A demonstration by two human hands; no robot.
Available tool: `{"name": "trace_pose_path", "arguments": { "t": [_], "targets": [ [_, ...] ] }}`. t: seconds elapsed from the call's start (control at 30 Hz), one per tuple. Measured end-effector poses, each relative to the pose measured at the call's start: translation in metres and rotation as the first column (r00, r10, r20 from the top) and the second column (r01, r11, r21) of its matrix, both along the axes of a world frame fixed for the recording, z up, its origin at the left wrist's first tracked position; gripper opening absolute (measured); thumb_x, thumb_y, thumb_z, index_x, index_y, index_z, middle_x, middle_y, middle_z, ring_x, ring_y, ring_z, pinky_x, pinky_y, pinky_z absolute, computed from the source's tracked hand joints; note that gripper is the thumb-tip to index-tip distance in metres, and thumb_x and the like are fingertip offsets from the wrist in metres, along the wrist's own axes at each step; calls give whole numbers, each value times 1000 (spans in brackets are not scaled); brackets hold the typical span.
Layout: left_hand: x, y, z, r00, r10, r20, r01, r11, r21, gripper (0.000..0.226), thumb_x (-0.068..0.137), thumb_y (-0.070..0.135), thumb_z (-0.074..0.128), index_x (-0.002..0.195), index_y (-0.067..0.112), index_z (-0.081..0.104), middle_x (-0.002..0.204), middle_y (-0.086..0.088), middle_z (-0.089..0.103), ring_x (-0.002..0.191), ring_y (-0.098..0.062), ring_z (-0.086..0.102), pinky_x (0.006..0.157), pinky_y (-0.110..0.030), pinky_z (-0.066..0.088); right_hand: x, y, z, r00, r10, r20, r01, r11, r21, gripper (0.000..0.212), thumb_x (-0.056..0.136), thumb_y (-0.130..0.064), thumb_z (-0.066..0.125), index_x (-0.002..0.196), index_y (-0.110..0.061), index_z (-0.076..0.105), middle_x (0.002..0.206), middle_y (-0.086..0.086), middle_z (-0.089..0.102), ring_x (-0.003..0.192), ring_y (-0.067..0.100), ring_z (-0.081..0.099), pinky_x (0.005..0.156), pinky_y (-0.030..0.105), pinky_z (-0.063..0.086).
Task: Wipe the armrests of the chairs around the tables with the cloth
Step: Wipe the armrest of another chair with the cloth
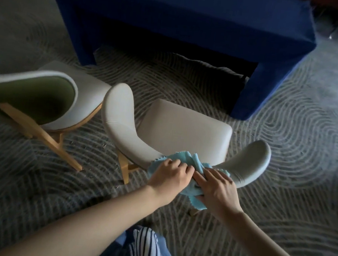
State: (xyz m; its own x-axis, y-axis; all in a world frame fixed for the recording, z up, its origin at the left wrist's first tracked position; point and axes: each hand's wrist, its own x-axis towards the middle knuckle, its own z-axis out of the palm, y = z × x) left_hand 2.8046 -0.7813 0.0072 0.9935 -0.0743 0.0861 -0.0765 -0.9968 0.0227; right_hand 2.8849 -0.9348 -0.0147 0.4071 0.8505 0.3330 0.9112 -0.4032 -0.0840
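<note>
1. Chair (187, 125): cream upholstered seat with a curved back rail that sweeps forward into two armrests. It faces a table, seen from behind and above.
2. Left armrest (117, 114) and right armrest (252, 157): the rounded ends of the rail, one on either side of the seat. Both are bare of the cloth.
3. Cloth (193, 161): light blue with a zigzag-cut edge, bunched on the middle of the back rail between the armrests. One corner hangs down behind the rail.
4. Left hand (169, 176): lies on the left part of the cloth with knuckles raised and fingers curled down into the fabric, gripping it against the rail.
5. Right hand (218, 187): lies on the right part of the cloth with fingers nearly straight and spread, pressing the fabric flat. The thumb sits at the hanging edge; whether it pinches the cloth cannot be told.
6. Second chair (27, 96): cream shell with a green back panel and pale wooden legs (38, 130), just beside the first chair on its left.
7. Table (176, 14): draped in dark blue, beyond both chairs.
8. Carpet (299, 125): grey with a curved-line pattern, under all the furniture.
9. Striped garment (145, 248): blue and white, at the lower edge between the forearms.
</note>
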Motion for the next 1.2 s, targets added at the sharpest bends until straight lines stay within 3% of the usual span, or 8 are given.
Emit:
{"name": "trace_pose_path", "arguments": {
  "t": [0.3,0.43,0.7,0.8,0.87,0.93,1.03,1.2],
  "targets": [
    [35,-55,14,994,-100,-45,102,994,49,39,34,11,87,65,15,64,51,0,55,42,-14,53,35,-21,36,52,-61,-5,993,111,50,-110,994,-6,43,59,-29,90,95,-15,73,93,6,71,91,25,69,86,36,53],
    [52,-72,19,990,-108,-94,112,993,33,37,32,21,88,60,14,63,47,0,54,39,-13,53,34,-18,36,72,-77,-8,985,168,40,-169,985,26,25,80,-32,72,95,-12,74,97,8,72,97,24,68,96,37,50],
    [82,-95,5,984,-74,-162,77,997,13,58,28,41,93,70,7,72,41,-4,56,34,-13,55,34,-19,39,105,-96,-4,974,226,-18,-227,973,-48,33,87,-29,57,98,-3,74,110,17,69,104,30,66,95,45,49],
    [94,-105,15,966,-72,-249,69,997,-23,43,78,31,74,111,6,61,84,-10,69,73,-22,70,57,-30,52,118,-106,5,987,158,-20,-159,986,-52,38,75,-28,72,102,-1,73,112,20,67,102,33,66,93,47,46],
    [108,-112,14,957,-77,-279,45,992,-119,32,96,15,50,126,4,46,114,-12,62,102,-30,63,78,-39,50,130,-114,10,993,94,-66,-99,992,-77,45,67,-19,83,108,-3,71,115,19,66,100,31,67,97,29,40],
    [120,-117,16,947,-74,-313,28,988,-151,30,98,12,45,127,5,44,122,-13,56,110,-32,58,84,-41,48,140,-119,15,987,51,-150,-70,990,-121,51,63,-11,84,111,-7,70,117,16,66,98,27,68,94,18,38],
    [136,-122,16,922,-55,-384,-17,983,-181,34,97,11,46,130,6,43,126,-13,52,116,-33,54,90,-43,45,151,-117,21,949,-34,-314,-38,975,-219,62,56,-5,89,114,-14,70,112,10,70,91,25,71,78,31,54],
    [163,-127,17,883,-33,-468,-68,978,-198,41,98,22,47,135,5,38,132,-15,49,121,-33,50,94,-42,41,164,-109,9,842,-316,-437,162,921,-355,66,76,-21,78,136,-20,52,136,12,54,122,28,54,100,35,43]
  ]
}}
